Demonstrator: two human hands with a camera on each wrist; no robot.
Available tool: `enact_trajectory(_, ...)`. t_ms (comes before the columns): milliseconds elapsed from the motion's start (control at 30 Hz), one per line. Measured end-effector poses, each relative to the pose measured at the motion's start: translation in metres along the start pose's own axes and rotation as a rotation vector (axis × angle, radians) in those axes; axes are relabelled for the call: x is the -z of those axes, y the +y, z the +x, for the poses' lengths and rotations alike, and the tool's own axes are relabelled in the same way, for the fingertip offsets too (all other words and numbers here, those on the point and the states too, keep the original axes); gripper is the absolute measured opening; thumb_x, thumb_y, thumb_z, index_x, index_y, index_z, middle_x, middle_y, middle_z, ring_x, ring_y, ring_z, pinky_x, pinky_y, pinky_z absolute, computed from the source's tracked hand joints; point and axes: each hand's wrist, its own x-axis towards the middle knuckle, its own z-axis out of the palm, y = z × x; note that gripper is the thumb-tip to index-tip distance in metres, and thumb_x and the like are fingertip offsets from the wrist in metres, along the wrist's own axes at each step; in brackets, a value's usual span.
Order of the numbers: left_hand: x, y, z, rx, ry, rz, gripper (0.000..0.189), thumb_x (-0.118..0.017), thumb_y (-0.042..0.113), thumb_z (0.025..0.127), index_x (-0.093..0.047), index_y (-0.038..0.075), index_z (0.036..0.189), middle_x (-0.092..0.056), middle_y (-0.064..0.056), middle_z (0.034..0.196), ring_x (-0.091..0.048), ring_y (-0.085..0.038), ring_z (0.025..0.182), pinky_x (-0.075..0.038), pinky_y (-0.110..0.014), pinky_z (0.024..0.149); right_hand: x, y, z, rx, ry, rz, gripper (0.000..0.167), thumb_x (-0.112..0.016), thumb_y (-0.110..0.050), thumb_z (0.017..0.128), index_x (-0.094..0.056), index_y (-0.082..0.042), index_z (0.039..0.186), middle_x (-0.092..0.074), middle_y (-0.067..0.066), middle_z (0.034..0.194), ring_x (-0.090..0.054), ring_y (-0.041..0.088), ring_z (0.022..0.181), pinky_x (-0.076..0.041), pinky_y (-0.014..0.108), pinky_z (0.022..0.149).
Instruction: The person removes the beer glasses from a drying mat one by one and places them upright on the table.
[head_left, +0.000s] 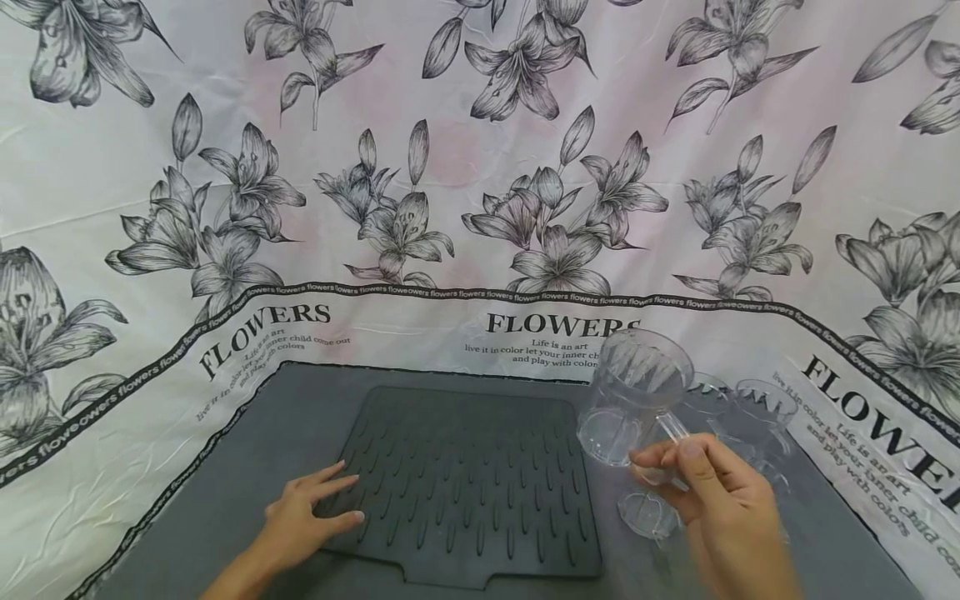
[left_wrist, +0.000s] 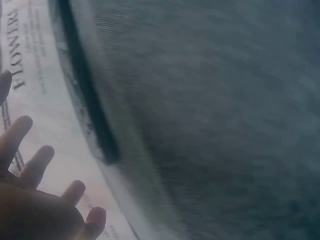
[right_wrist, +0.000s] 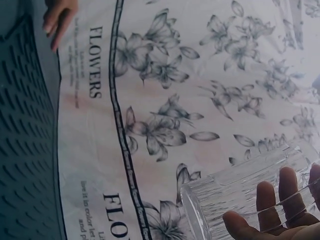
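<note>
My right hand (head_left: 723,500) grips the handle of a clear ribbed mug (head_left: 636,387), holding it tilted above the table at the mat's right side. In the right wrist view, the fingers (right_wrist: 266,205) curl at the mug (right_wrist: 212,200). A dark drying mat (head_left: 465,483) with raised ridges lies flat on the table. By its left edge, my left hand (head_left: 300,521) has spread fingers and holds nothing; the fingertips are over or touching the edge, I cannot tell which. In the left wrist view, the left hand (left_wrist: 37,205) shows loosely spread fingers.
More clear cups or mugs (head_left: 765,408) stand at the right, partly hidden by my right hand. Another clear piece (head_left: 648,514) sits just below the held mug. The grey table (head_left: 247,450) ends at a white floral cloth (head_left: 420,333) behind and at the sides.
</note>
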Motion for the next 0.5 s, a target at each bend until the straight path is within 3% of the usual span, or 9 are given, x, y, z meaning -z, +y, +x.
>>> enact_trajectory(167,-0.004,-0.012,0.002,0.039,-0.002,0.014,0.059,-0.077,0.044,0.080,-0.065,0.016,0.130,-0.043,-0.008,0.146,-0.027,-0.043,0.132,-0.017,-0.069,0.088,0.018,-0.005,-0.002,0.010,0.028,-0.002,0.026,-0.030,-0.001,0.105,-0.050,0.014,0.099,-0.062,0.019,0.104,-0.064,0.030,0.101,-0.051,0.038,0.088)
enact_trajectory(367,-0.010,-0.023,0.000,0.019,0.006,0.086,0.057,-0.078,0.045,0.078,-0.067,0.018,0.127,-0.049,-0.007,0.142,-0.035,-0.039,0.127,-0.022,-0.064,0.087,0.038,-0.010,-0.007,0.005,0.092,-0.037,0.025,-0.032,-0.001,0.105,-0.051,0.014,0.101,-0.064,0.017,0.103,-0.065,0.028,0.100,-0.052,0.038,0.086)
enact_trajectory(500,-0.012,-0.027,-0.002,0.025,-0.024,0.093,0.057,-0.079,0.043,0.078,-0.067,0.018,0.127,-0.049,-0.007,0.142,-0.035,-0.038,0.127,-0.021,-0.063,0.088,0.049,-0.013,-0.011,0.016,0.117,-0.035,0.024,-0.033,-0.001,0.105,-0.052,0.014,0.103,-0.064,0.018,0.103,-0.065,0.029,0.099,-0.053,0.039,0.084)
